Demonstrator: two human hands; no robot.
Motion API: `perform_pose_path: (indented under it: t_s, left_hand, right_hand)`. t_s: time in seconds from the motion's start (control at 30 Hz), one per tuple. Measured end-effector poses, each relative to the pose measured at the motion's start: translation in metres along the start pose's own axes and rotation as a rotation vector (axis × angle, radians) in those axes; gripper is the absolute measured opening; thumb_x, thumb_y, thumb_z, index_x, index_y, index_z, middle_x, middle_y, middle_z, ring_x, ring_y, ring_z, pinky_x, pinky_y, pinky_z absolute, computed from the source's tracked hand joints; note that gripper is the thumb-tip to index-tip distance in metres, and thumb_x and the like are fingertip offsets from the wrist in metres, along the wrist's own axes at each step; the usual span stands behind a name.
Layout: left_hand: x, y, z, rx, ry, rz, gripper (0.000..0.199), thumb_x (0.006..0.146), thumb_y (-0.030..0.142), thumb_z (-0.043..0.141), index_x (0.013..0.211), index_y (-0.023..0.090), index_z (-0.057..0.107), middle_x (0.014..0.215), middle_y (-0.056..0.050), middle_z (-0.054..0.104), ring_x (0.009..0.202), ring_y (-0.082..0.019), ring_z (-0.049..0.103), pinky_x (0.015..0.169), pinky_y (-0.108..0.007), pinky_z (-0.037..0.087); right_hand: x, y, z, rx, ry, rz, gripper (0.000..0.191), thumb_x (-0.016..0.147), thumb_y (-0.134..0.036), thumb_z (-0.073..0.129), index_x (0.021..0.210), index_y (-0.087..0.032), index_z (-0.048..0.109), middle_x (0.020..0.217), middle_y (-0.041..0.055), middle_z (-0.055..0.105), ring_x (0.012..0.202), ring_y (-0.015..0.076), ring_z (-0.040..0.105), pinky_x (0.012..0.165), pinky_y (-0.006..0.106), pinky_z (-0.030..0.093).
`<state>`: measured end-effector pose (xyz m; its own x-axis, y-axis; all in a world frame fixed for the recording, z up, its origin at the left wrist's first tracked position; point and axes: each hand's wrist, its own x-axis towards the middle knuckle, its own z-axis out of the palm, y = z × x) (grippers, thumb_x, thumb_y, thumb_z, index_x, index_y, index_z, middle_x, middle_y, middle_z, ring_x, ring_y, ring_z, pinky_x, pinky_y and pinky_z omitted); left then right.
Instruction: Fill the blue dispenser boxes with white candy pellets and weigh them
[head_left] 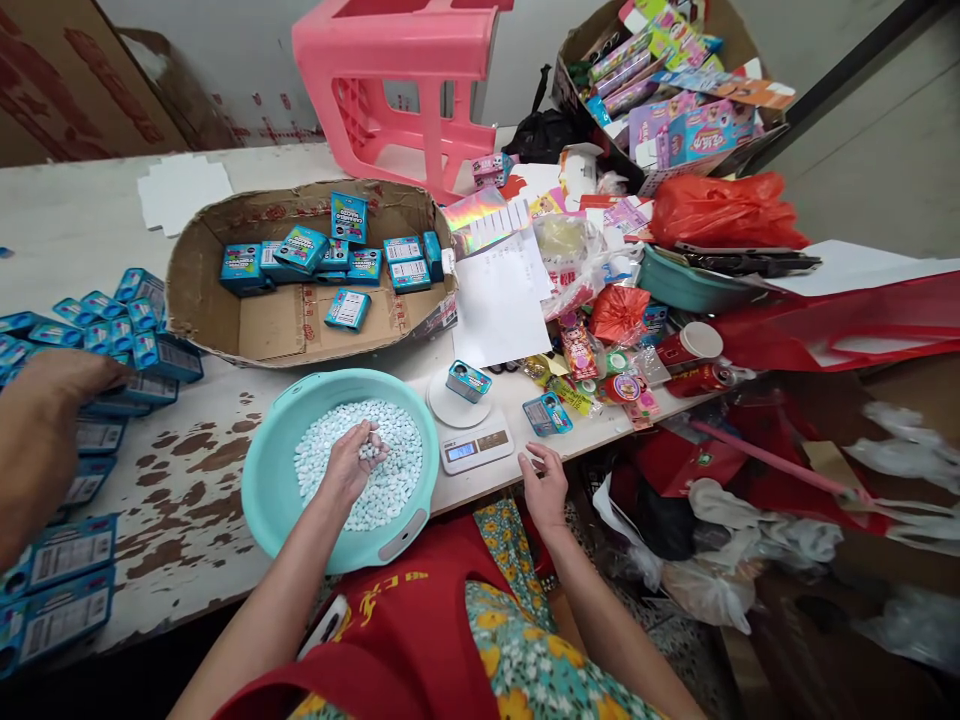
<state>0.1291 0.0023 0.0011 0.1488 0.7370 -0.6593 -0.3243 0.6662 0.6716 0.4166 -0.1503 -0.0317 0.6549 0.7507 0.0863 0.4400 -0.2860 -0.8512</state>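
Note:
My left hand (351,464) is inside a turquoise basin (262,500), its fingers curled around some small white candies (375,448). Many more loose white candies (405,480) cover the basin's bottom. Just right of the basin, a kitchen scale (491,450) with a lit display carries an open small blue box (469,381) on its round plate. My right hand (544,485) hovers at the table's front edge, fingers apart and holding nothing. Nearest to it lies another blue box (547,413), a little beyond the fingertips.
Behind the basin, a cut-down carton (270,330) holds several blue boxes. Another person's hand (45,410) reaches over rows of blue boxes (71,540) at left. A pink stool (405,50), papers (499,310), wrappers and a paper cup (697,342) crowd the back and right.

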Motion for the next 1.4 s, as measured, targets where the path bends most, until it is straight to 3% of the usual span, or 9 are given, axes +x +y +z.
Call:
perform_pose_path:
  t_s: [0.27, 0.47, 0.67, 0.93, 1.1, 1.27, 1.4]
  left_hand:
    - [0.0, -0.004, -0.01, 0.031, 0.081, -0.041, 0.042, 0.06, 0.026, 0.075, 0.096, 0.016, 0.058, 0.069, 0.002, 0.059, 0.058, -0.01, 0.059, 0.055, -0.022, 0.048]
    - [-0.005, -0.004, -0.009, 0.035, 0.081, -0.049, 0.038, 0.064, 0.036, 0.073, 0.094, 0.017, 0.059, 0.063, 0.004, 0.055, 0.051, -0.008, 0.054, 0.047, -0.018, 0.042]
    - [-0.003, -0.011, -0.008, 0.145, 0.118, -0.076, 0.037, 0.056, 0.029, 0.077, 0.086, 0.015, 0.06, 0.07, 0.0, 0.061, 0.059, -0.011, 0.06, 0.057, -0.024, 0.049]
    - [-0.004, -0.019, -0.004, 0.346, 0.062, 0.0, 0.036, 0.062, 0.036, 0.07, 0.089, 0.017, 0.059, 0.072, -0.001, 0.062, 0.057, -0.012, 0.058, 0.055, -0.024, 0.046]
    - [-0.002, -0.022, -0.005, 0.49, 0.059, 0.03, 0.031, 0.067, 0.043, 0.067, 0.082, 0.018, 0.059, 0.063, 0.001, 0.056, 0.054, -0.012, 0.053, 0.052, -0.023, 0.042]
    - [-0.007, -0.02, 0.001, 0.531, -0.005, 0.132, 0.03, 0.071, 0.045, 0.063, 0.081, 0.018, 0.058, 0.062, 0.001, 0.056, 0.06, -0.014, 0.055, 0.06, -0.025, 0.044]
    - [-0.013, -0.02, 0.003, 0.645, -0.114, 0.223, 0.03, 0.077, 0.044, 0.057, 0.092, 0.019, 0.06, 0.074, -0.001, 0.063, 0.074, -0.018, 0.06, 0.076, -0.03, 0.046]
  right_hand:
    - [0.008, -0.002, 0.01, 0.019, -0.03, 0.007, 0.026, 0.081, -0.038, 0.058, 0.097, -0.018, 0.062, 0.102, 0.0088, 0.061, 0.096, 0.0209, 0.058, 0.079, 0.038, 0.051]
    - [0.014, -0.004, 0.015, 0.049, -0.023, 0.015, 0.029, 0.081, -0.041, 0.057, 0.098, -0.018, 0.062, 0.101, 0.0086, 0.061, 0.095, 0.0211, 0.058, 0.079, 0.039, 0.052]
    - [0.017, -0.007, 0.021, 0.08, -0.02, 0.014, 0.027, 0.081, -0.04, 0.059, 0.097, -0.019, 0.063, 0.1, 0.0085, 0.062, 0.092, 0.0216, 0.059, 0.078, 0.04, 0.053]
    - [0.012, -0.002, 0.019, 0.058, -0.043, 0.041, 0.026, 0.082, -0.039, 0.058, 0.097, -0.018, 0.062, 0.1, 0.0081, 0.061, 0.092, 0.0205, 0.059, 0.079, 0.038, 0.052]
    - [0.011, 0.0, 0.017, 0.051, -0.04, 0.053, 0.026, 0.081, -0.038, 0.058, 0.097, -0.018, 0.062, 0.1, 0.008, 0.061, 0.091, 0.0198, 0.059, 0.078, 0.037, 0.052]
    - [0.012, 0.0, 0.018, 0.055, -0.032, 0.047, 0.027, 0.081, -0.039, 0.058, 0.097, -0.017, 0.062, 0.1, 0.0087, 0.061, 0.091, 0.02, 0.059, 0.078, 0.037, 0.052]
    - [0.019, -0.006, 0.023, 0.063, -0.035, 0.044, 0.031, 0.081, -0.04, 0.058, 0.1, -0.017, 0.061, 0.101, 0.0089, 0.06, 0.092, 0.0201, 0.058, 0.079, 0.038, 0.052]
